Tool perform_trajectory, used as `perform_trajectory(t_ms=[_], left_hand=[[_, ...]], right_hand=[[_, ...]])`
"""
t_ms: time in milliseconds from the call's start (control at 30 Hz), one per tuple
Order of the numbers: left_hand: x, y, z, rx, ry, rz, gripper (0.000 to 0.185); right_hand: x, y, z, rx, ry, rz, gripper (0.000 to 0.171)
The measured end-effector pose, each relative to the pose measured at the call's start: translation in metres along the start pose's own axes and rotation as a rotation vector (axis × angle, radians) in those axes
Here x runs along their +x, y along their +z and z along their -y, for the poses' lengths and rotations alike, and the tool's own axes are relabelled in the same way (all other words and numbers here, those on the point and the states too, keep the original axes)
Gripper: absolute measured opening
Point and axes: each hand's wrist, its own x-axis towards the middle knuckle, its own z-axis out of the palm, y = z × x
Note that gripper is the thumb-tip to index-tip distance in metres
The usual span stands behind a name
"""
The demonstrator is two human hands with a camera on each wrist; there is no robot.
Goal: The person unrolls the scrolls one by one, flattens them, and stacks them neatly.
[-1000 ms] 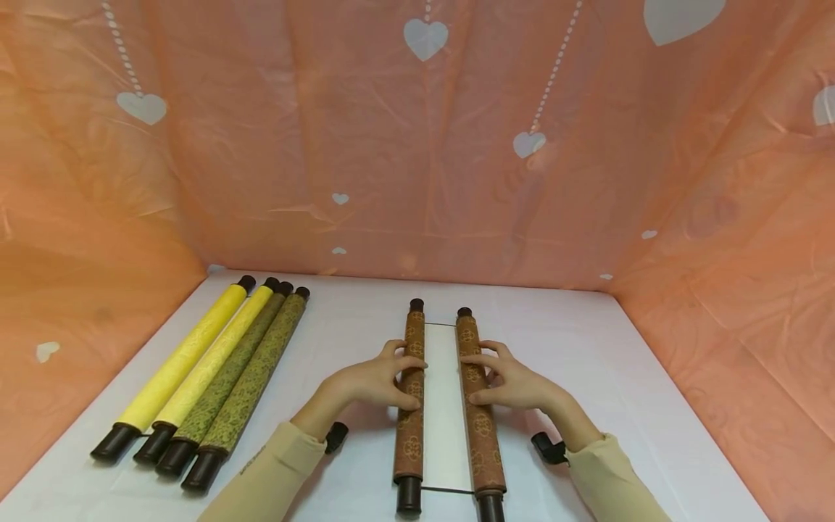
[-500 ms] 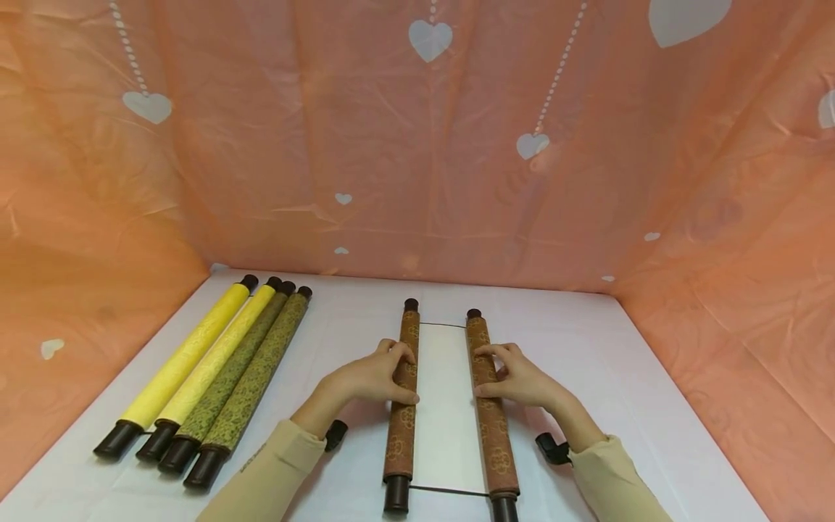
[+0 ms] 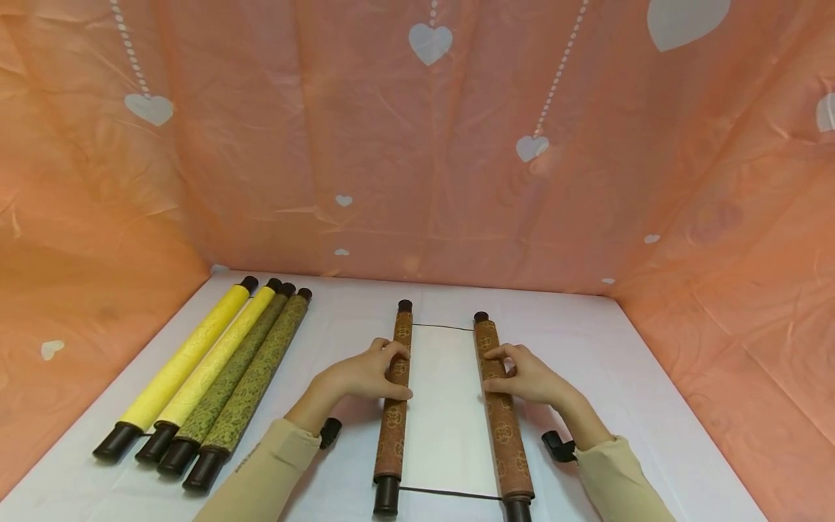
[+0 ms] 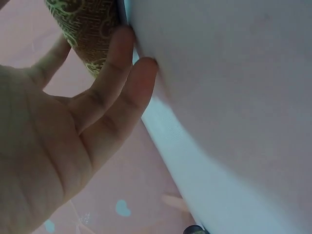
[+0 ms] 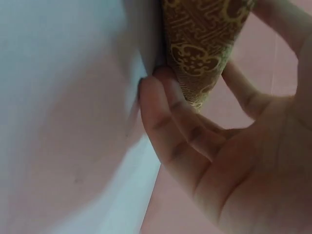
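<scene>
A brown patterned scroll lies partly unrolled on the white table [image 3: 587, 348]. White paper [image 3: 446, 406] is spread between its left roller [image 3: 391, 428] and right roller [image 3: 505, 435]. My left hand [image 3: 362, 377] grips the left roller at mid-length, fingers over the top and thumb on the inner side. My right hand [image 3: 531, 378] grips the right roller the same way. In the left wrist view the fingers [image 4: 112, 83] curl against the roller [image 4: 90, 29] beside the paper [image 4: 234, 97]. In the right wrist view the fingers [image 5: 170, 117] wrap under the roller [image 5: 204, 34].
Several rolled scrolls lie side by side at the left: two yellow [image 3: 189, 355] and two green [image 3: 251, 377], all with dark end caps. Orange cloth with white hearts [image 3: 424, 145] walls in the table at the back and both sides.
Both hands have drawn the two rollers apart, left one leftward and right one rightward. The strip of white paper between them has grown wider.
</scene>
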Motion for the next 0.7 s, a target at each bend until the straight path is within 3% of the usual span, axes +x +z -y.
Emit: perform_trajectory(t_ms=[233, 367, 533, 700], left_hand=[[0.000, -0.003, 0.003, -0.028, -0.019, -0.020, 0.067], [-0.001, -0.008, 0.005, -0.003, -0.014, 0.006, 0.073], [-0.004, -0.013, 0.008, 0.023, -0.019, 0.039, 0.074], [-0.003, -0.014, 0.012, 0.033, -0.019, 0.029, 0.070]], right_hand=[[0.001, -0.004, -0.005, 0.080, -0.031, -0.017, 0.060], [0.001, -0.009, -0.009, 0.054, -0.050, 0.011, 0.063], [0.001, -0.015, -0.013, 0.076, -0.013, 0.069, 0.062], [0.000, -0.019, -0.015, 0.088, 0.052, 0.077, 0.061]])
